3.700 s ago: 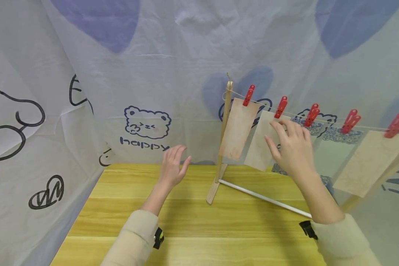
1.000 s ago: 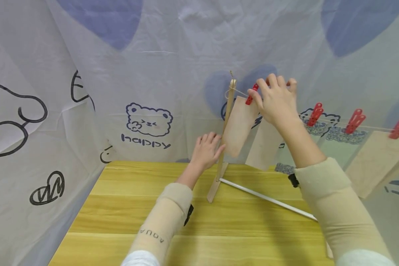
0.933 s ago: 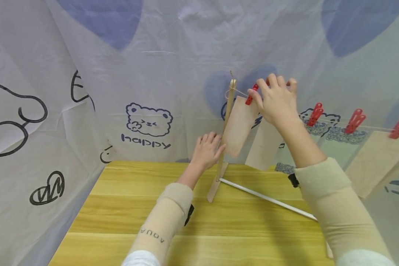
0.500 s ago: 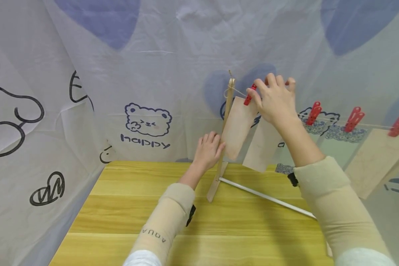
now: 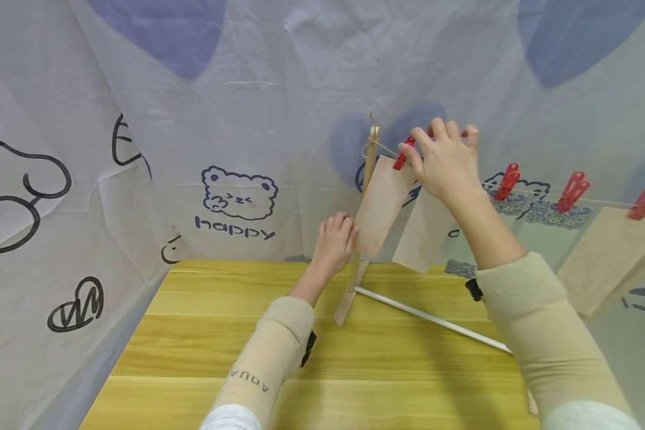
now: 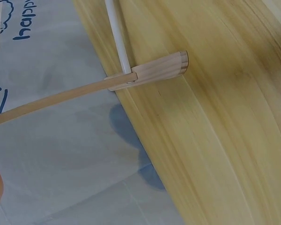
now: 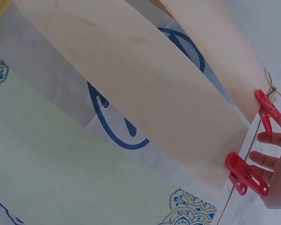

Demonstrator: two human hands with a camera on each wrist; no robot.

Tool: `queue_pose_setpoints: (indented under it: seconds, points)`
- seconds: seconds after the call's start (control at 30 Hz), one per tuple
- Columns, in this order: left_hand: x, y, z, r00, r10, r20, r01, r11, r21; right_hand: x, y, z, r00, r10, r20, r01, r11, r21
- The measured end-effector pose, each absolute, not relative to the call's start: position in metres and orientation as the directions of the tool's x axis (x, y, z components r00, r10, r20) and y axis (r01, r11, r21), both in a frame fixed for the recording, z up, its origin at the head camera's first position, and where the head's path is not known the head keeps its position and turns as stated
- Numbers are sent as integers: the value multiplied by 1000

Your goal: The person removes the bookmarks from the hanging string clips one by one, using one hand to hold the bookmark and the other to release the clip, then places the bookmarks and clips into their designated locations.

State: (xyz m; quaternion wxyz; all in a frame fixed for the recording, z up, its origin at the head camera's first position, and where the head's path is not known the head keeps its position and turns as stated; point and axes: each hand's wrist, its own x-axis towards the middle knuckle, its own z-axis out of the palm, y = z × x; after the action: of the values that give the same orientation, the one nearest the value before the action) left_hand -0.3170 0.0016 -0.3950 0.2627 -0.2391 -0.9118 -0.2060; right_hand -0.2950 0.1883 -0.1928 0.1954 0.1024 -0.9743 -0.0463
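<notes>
Start at far left, head view, with the cloth backdrop, printed with a bear and "happy". Moving right, find the left hand at the wooden post, fingers bent; cannot tell whether gripping or only touching. In the left wrist view, see just a sliver of skin at the left edge, but read plainly the joint of post, foot and white rod at the edge of the table. Next, locate the first sheet, hanging beside the post from the first red clip. Note the right hand pinching that clip, thumb against finger. Consult the right wrist view for the second red clip, hidden behind the hand in the head view, fastening the second sheet to the string. Observe the same hand cut off there. Farther right, find the third red clip and fourth red clip above patterned bands, partly screened by the forearm below. Finish at the last plain sheet, cropped by the frame.
</notes>
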Motion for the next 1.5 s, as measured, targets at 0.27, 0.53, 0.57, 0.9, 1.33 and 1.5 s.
queue_pose_setpoints:
  seconds: [0.27, 0.53, 0.57, 0.9, 1.33, 1.5]
  points:
    - [-317, 2, -396, -755, 313, 576, 531, 807, 258, -294, 188, -192, -891, -231, 391, -206, 973, 105]
    - [-317, 3, -396, -760, 305, 573, 522, 813, 259, -294, 188, -191, -871, -240, 429, -243, 969, 49]
    - [-317, 3, -396, -761, 303, 573, 522, 811, 265, -294, 188, -191, -867, -241, 435, -249, 968, 40]
    - [-318, 2, -399, -761, 271, 589, 547, 756, 360, -294, 188, -194, -815, -255, 520, -299, 954, -1]
    - [-316, 3, -398, -735, 287, 615, 577, 741, 344, -298, 191, -200, -665, -287, 690, -396, 918, 1]
    - [-316, 4, -397, -725, 288, 626, 585, 736, 339, -299, 193, -202, -603, -292, 742, -416, 909, 19]
